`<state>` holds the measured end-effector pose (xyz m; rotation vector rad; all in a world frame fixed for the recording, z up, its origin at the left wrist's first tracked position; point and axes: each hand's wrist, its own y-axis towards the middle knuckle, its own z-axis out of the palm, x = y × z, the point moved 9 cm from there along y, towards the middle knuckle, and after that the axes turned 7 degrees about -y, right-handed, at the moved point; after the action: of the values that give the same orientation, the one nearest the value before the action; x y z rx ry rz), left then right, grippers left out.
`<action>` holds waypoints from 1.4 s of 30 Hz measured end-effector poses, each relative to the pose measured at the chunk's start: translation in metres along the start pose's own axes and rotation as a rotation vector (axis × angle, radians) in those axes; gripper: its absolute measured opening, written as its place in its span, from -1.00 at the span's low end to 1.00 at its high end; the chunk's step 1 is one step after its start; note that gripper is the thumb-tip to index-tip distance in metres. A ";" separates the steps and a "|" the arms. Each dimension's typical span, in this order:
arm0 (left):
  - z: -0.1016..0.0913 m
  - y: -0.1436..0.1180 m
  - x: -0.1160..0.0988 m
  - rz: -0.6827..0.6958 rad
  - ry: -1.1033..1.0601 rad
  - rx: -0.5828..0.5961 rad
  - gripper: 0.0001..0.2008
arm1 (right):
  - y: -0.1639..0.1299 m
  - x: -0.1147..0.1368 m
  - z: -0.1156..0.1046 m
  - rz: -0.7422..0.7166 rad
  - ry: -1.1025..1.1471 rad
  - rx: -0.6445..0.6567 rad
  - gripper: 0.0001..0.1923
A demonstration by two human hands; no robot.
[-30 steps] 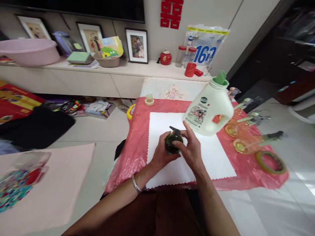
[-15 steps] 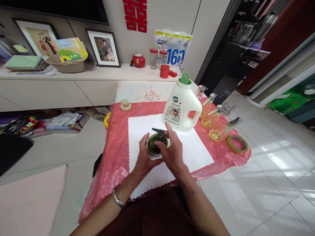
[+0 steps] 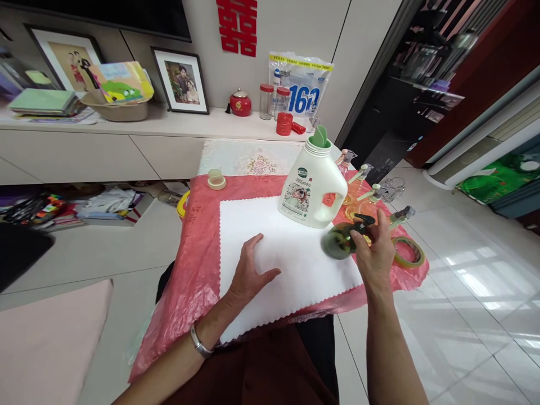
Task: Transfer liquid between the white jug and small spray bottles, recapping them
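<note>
While the left hand (image 3: pixel 245 278) is spread wide, the right grip (image 3: pixel 374 252) clamps a green bottle (image 3: pixel 336 242).
From here, it's glossy, rounded, tilted over the scalloped white sheet (image 3: pixel 291 275) beside the plastic jug (image 3: pixel 312 188).

- The pump bottle (image 3: pixel 336 242) is dark green, black at the top.
- The jug (image 3: pixel 312 174) is creamy white, green at its mouth.
- The mat (image 3: pixel 295 275) is plain white.
- The plastic sheet (image 3: pixel 196 247) is pinkish red.
- The tablecloth (image 3: pixel 219 154) is white with pink and brownish flowers.
- The tape roll (image 3: pixel 407 264) is yellowish green.
- The bracelet (image 3: pixel 199 342) is silver.
</note>
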<state>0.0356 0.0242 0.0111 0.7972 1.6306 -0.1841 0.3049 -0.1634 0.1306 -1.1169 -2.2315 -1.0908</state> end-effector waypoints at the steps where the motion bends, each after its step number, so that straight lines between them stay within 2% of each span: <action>1: 0.000 0.000 0.000 -0.004 -0.002 0.004 -0.07 | 0.001 -0.008 0.001 0.022 -0.004 0.014 -0.04; 5: 0.000 0.000 -0.002 -0.019 0.007 0.012 -0.24 | 0.001 -0.024 0.007 0.082 0.009 0.047 0.03; 9: -0.001 -0.001 -0.006 -0.030 0.028 0.022 -0.40 | -0.002 -0.024 0.008 0.096 0.015 0.033 0.02; 12: -0.002 -0.001 -0.007 -0.044 0.043 0.015 -0.48 | -0.006 -0.017 0.001 0.099 0.000 0.034 0.02; 15: -0.003 -0.002 -0.005 -0.059 0.060 0.003 -0.53 | -0.012 0.014 -0.022 -0.011 -0.089 -0.031 -0.06; 17: -0.003 -0.002 -0.007 -0.038 0.080 -0.013 -0.56 | -0.016 0.049 -0.043 -0.159 -0.144 -0.158 -0.25; 20: -0.001 -0.004 -0.014 0.057 0.121 -0.019 -0.58 | -0.010 0.095 -0.050 -0.334 -0.145 -0.216 -0.43; 22: 0.001 -0.005 -0.020 0.132 0.149 -0.017 -0.59 | 0.008 0.114 -0.035 -0.390 -0.181 -0.163 -0.43; 24: 0.003 -0.007 -0.026 0.195 0.177 -0.020 -0.58 | 0.032 0.120 -0.010 -0.388 -0.247 -0.082 -0.33; 28: 0.006 -0.010 -0.036 0.312 0.223 -0.031 -0.55 | 0.076 0.107 0.043 -0.240 -0.359 0.100 -0.07; 31: 0.007 -0.011 -0.041 0.347 0.232 -0.028 -0.55 | 0.090 0.096 0.071 -0.153 -0.346 0.200 0.01; 36: 0.008 -0.011 -0.043 0.337 0.240 -0.009 -0.57 | 0.096 0.091 0.086 -0.131 -0.274 0.215 -0.04; 42: 0.010 -0.010 -0.044 0.322 0.245 0.011 -0.59 | 0.100 0.100 0.097 -0.183 -0.120 0.242 -0.26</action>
<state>0.0386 -0.0062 0.0458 1.1124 1.7014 0.1381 0.3249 -0.0009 0.1823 -0.9130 -2.5214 -0.8106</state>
